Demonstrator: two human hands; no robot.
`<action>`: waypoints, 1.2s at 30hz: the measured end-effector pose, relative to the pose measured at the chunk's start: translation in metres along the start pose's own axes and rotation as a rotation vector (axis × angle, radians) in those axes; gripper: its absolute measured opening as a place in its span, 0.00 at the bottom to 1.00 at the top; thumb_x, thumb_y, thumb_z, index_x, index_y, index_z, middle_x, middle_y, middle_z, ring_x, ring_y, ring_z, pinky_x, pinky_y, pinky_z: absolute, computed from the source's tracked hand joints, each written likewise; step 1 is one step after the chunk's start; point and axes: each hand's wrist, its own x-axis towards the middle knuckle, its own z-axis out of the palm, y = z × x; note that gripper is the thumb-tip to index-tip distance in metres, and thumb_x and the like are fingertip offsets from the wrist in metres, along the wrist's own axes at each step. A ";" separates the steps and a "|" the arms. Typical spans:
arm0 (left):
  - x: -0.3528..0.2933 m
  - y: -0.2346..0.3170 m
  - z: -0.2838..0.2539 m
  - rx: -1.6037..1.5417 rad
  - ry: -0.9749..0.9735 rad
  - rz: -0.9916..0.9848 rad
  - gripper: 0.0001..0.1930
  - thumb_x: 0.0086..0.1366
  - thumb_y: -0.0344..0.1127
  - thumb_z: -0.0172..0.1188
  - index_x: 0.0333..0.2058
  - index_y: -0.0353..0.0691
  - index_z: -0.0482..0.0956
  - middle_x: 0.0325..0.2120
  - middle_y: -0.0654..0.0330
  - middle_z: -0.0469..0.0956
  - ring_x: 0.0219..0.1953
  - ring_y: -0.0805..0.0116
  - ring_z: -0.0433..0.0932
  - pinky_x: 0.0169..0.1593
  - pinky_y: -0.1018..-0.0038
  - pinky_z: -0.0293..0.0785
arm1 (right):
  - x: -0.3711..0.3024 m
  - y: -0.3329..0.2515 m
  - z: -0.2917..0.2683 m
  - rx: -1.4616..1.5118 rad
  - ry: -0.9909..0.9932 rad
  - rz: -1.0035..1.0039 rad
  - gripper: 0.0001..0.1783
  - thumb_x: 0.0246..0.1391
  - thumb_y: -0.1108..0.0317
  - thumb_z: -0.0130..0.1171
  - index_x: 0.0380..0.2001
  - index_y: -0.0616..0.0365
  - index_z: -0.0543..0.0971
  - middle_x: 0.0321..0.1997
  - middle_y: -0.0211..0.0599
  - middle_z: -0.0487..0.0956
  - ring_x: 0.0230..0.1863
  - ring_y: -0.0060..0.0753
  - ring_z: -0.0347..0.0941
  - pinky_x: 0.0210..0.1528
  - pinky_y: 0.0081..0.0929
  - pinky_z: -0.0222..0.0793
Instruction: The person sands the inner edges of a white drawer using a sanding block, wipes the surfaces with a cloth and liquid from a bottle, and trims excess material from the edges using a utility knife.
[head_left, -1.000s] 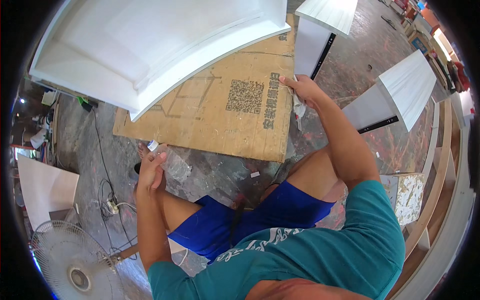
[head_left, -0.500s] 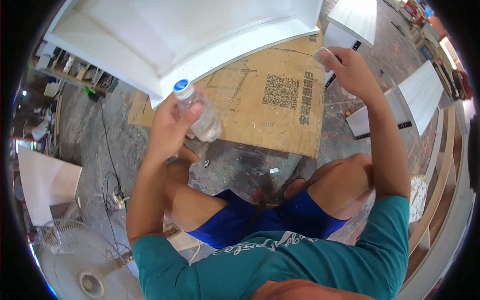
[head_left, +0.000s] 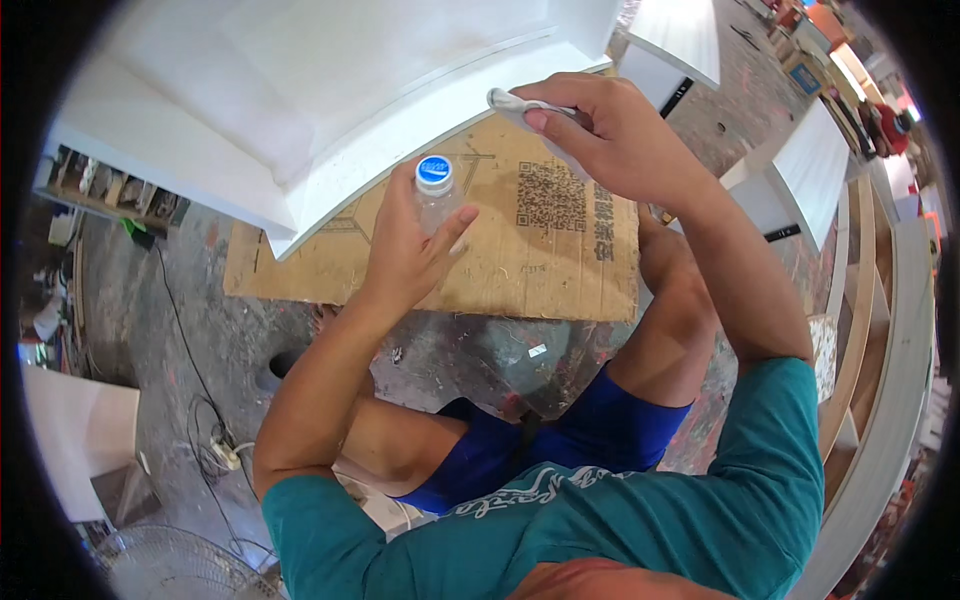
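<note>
My left hand (head_left: 408,240) is wrapped round a clear plastic bottle (head_left: 437,207) with a blue and white cap, held upright over the cardboard. The lower part of the bottle is hidden by my hand. In my right hand (head_left: 610,135) a folded white cloth (head_left: 530,110) is pinched between thumb and fingers, raised in front of the white cabinet's edge. The cabinet (head_left: 330,175) is an open white frame with a recessed panel, standing on a flat cardboard sheet (head_left: 480,280) printed with black marks.
White drawers with black runners (head_left: 795,190) stand on the floor at the right. A curved wooden frame (head_left: 855,330) runs along the right side. A fan (head_left: 180,565), a black cable (head_left: 185,340) and a pale board (head_left: 80,420) are at the left.
My right hand has moved left with the cloth, in front of the cabinet edge. The bottle has shifted right and is held more upright. My right foot has moved forward.
</note>
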 end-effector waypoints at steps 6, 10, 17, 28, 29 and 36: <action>-0.006 -0.035 0.033 -0.055 0.165 0.053 0.33 0.62 0.45 0.72 0.58 0.33 0.66 0.48 0.48 0.76 0.57 0.52 0.76 0.60 0.60 0.70 | -0.008 0.047 0.069 0.440 -0.014 0.243 0.19 0.69 0.57 0.56 0.52 0.62 0.83 0.27 0.29 0.78 0.30 0.17 0.70 0.33 0.23 0.68; -0.009 -0.034 0.008 0.005 0.002 -0.036 0.36 0.60 0.44 0.73 0.61 0.34 0.66 0.51 0.48 0.77 0.57 0.52 0.77 0.60 0.60 0.72 | -0.019 0.064 0.096 0.646 -0.079 0.353 0.18 0.69 0.59 0.56 0.50 0.63 0.82 0.28 0.23 0.77 0.30 0.13 0.69 0.32 0.19 0.66; -0.005 -0.018 0.018 -0.235 -0.205 -0.272 0.38 0.60 0.48 0.73 0.61 0.33 0.67 0.48 0.48 0.80 0.51 0.54 0.81 0.56 0.62 0.75 | -0.020 0.087 0.104 0.609 -0.071 0.406 0.21 0.65 0.60 0.61 0.54 0.63 0.79 0.36 0.30 0.81 0.34 0.20 0.73 0.36 0.24 0.71; 0.006 -0.013 0.021 -0.095 -0.299 -0.128 0.35 0.59 0.44 0.73 0.60 0.35 0.68 0.48 0.49 0.81 0.51 0.57 0.81 0.55 0.63 0.75 | 0.060 0.180 0.054 -0.399 0.449 0.048 0.17 0.58 0.63 0.64 0.50 0.53 0.85 0.35 0.48 0.86 0.35 0.50 0.84 0.40 0.42 0.78; 0.003 -0.012 0.021 -0.097 -0.285 -0.130 0.35 0.59 0.44 0.73 0.60 0.35 0.68 0.48 0.49 0.81 0.51 0.57 0.81 0.55 0.63 0.75 | 0.075 0.206 0.042 -0.524 0.405 0.039 0.16 0.60 0.66 0.60 0.51 0.52 0.85 0.38 0.50 0.86 0.37 0.52 0.84 0.41 0.42 0.79; -0.015 0.008 -0.011 -0.034 -0.168 -0.036 0.36 0.55 0.43 0.73 0.59 0.34 0.70 0.46 0.43 0.80 0.49 0.44 0.82 0.53 0.57 0.76 | 0.139 0.210 0.148 -0.793 0.124 0.091 0.13 0.53 0.68 0.54 0.32 0.63 0.84 0.33 0.55 0.85 0.38 0.58 0.84 0.44 0.47 0.81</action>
